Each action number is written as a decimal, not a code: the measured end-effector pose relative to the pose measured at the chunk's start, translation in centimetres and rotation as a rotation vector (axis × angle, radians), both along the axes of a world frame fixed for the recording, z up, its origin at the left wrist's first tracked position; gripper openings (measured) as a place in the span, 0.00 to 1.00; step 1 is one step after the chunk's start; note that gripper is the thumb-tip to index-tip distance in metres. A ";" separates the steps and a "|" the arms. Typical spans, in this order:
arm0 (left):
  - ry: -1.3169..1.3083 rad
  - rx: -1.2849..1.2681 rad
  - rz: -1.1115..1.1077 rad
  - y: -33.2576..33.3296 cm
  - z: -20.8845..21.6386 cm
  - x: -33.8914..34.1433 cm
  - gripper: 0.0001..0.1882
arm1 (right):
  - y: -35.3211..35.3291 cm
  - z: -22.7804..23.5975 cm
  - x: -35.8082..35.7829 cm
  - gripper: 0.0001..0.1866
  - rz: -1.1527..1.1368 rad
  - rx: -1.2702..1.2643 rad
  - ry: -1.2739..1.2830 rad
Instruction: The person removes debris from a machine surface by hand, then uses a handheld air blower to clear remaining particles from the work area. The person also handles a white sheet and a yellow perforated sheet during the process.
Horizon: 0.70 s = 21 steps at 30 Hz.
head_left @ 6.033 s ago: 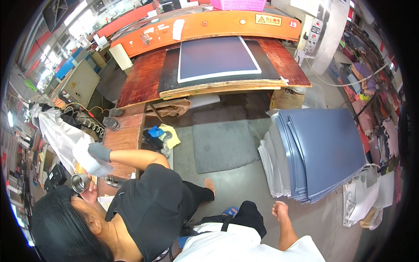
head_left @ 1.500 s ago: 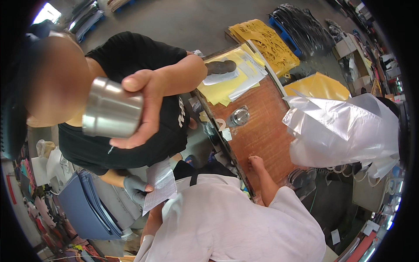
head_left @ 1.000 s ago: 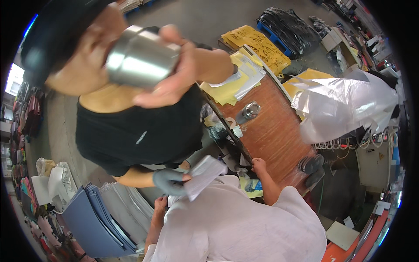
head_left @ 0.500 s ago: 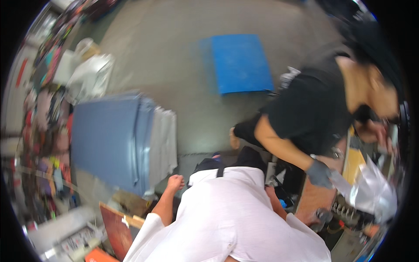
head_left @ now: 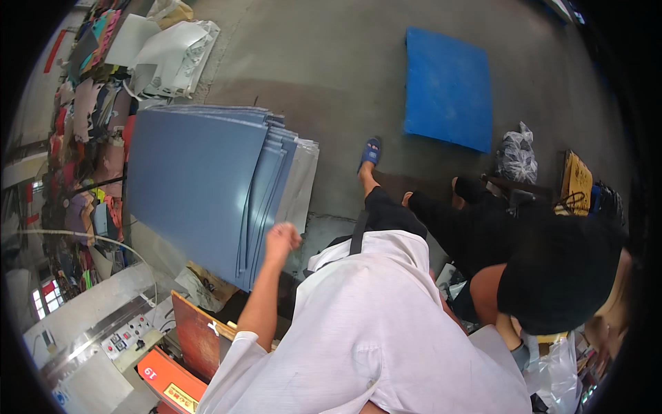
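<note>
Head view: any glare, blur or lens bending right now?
Head view: a soft sheen lies on the blue-grey sheets; same view, the left hand looks slightly soft; also there, the co-worker's black shirt shows little detail, and fisheye bending grows toward the dark rim.

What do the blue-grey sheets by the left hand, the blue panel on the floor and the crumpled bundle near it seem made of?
Blue-grey sheets: perhaps plastic, satin; the top one shows a soft sheen. Blue panel: possibly plastic, mostly matt; even colour, no visible grain. Crumpled bundle: likely thin plastic film, glossy; bright highlights along its creases.
</note>
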State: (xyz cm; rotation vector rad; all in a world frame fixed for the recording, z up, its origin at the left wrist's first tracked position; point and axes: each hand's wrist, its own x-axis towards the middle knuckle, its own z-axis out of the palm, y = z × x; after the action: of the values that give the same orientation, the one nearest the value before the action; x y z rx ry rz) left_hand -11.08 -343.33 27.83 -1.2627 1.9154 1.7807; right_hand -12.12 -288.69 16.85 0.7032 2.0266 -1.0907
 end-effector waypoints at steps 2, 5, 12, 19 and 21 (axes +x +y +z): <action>0.042 -0.115 0.025 -4.3 1.6 -9.3 0.15 | -0.8 0.2 -5.7 0.18 -0.045 -0.003 -0.020; 0.051 -0.360 0.160 -9.7 1.7 -20.6 0.20 | -2.2 0.9 -16.0 0.18 -0.101 -0.015 -0.041; -0.513 -0.800 -0.156 -13.8 0.2 -29.4 0.35 | -6.2 1.7 -41.0 0.17 -0.118 -0.037 -0.057; -0.793 -0.626 -0.233 -14.6 0.3 -32.3 0.35 | -10.6 -0.4 -60.2 0.17 -0.050 -0.074 -0.108; -0.889 -0.652 -0.201 -13.4 -0.5 -33.8 0.31 | -12.8 -1.7 -66.5 0.17 -0.012 -0.091 -0.130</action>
State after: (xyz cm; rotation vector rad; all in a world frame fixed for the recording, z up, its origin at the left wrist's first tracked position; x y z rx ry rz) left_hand -44.92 -356.73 27.32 -1.5830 1.9480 0.3177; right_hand -78.57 -301.51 15.19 0.7207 1.8530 -1.1077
